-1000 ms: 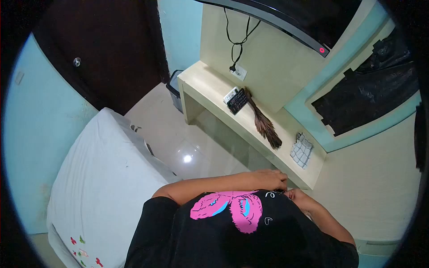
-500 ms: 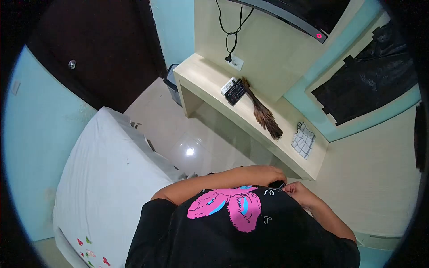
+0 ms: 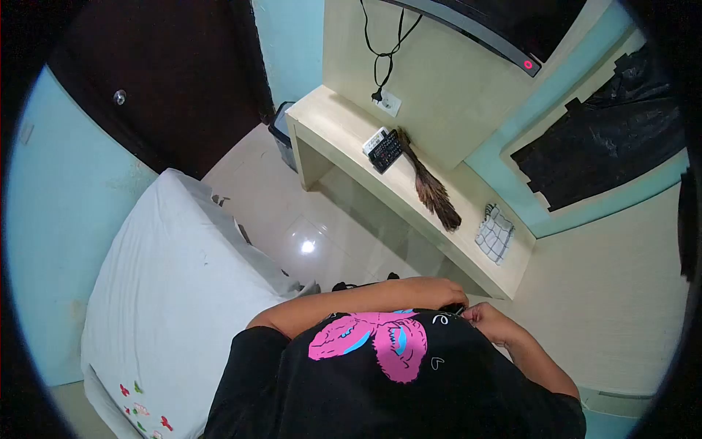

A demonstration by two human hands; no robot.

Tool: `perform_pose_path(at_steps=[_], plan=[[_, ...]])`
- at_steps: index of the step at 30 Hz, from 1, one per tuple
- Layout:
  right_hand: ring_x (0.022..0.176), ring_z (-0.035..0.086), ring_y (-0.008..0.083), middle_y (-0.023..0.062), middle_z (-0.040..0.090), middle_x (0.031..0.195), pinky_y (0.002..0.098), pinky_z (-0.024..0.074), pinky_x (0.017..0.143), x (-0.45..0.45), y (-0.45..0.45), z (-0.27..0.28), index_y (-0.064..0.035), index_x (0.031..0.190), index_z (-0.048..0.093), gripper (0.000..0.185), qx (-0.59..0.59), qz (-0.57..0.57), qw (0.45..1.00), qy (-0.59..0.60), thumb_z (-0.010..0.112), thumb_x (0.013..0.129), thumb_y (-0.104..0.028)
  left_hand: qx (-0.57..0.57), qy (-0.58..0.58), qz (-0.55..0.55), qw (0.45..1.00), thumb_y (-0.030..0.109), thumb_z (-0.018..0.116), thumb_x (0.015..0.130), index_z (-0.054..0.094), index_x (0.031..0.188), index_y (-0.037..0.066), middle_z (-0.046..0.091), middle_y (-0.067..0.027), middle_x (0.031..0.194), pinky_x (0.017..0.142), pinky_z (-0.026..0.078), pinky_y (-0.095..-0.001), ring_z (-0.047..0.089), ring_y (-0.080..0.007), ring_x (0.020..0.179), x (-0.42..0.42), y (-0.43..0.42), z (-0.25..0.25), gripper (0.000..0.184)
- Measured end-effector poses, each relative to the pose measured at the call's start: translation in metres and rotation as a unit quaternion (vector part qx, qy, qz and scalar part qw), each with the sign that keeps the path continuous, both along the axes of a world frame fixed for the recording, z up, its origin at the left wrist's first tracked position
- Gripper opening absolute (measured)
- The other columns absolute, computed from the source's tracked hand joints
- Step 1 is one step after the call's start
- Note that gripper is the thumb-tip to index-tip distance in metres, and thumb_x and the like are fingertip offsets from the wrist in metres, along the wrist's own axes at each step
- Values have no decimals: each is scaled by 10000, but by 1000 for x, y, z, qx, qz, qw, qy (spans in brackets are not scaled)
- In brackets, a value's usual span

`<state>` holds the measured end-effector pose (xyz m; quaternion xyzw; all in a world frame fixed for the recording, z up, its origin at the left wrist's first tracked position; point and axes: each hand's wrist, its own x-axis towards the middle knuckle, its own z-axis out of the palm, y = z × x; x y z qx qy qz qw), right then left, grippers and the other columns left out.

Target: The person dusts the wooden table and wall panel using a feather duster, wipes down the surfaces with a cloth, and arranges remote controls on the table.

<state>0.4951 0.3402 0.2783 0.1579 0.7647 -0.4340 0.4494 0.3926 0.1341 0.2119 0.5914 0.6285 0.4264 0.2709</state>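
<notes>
At my waist, just beyond the hem of the black shirt [image 3: 307, 395] with its pink butterfly print, my two hands meet. My left hand [image 3: 439, 293] is curled over a small black object [image 3: 453, 308], of which only a dark, shiny edge shows; its kind I cannot make out. Right beside it, my right hand [image 3: 488, 320] is closed with the fingers pinched at the object's end. Whatever sits between those right fingertips is hidden.
Ahead runs a pale wooden shelf desk [image 3: 327, 121] with a brown hand broom [image 3: 431, 190], a black keypad-like item [image 3: 385, 151] and a checked cloth [image 3: 496, 234]. A white-sheeted bed [image 3: 168, 278] stands left, a bin [image 3: 285, 139] near the dark door [image 3: 168, 80]. A television [image 3: 504, 29] hangs above.
My view has shifted slightly. Both hands stay together at my waist, and less of the black object shows under my left hand now.
</notes>
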Motion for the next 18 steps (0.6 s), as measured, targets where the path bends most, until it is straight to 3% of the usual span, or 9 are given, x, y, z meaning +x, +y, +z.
perform_pose_path(at_steps=[18], plan=[[590, 470, 67, -46, 589, 661, 284, 382, 546, 5, -1, 2, -45, 826, 749, 261, 5, 12, 1000, 7, 681, 991, -235, 16, 19, 0, 1000, 294, 752, 807, 598, 1316, 93, 621, -130, 1212, 985, 502, -473, 591, -362, 1202, 5, 1, -1, 569]])
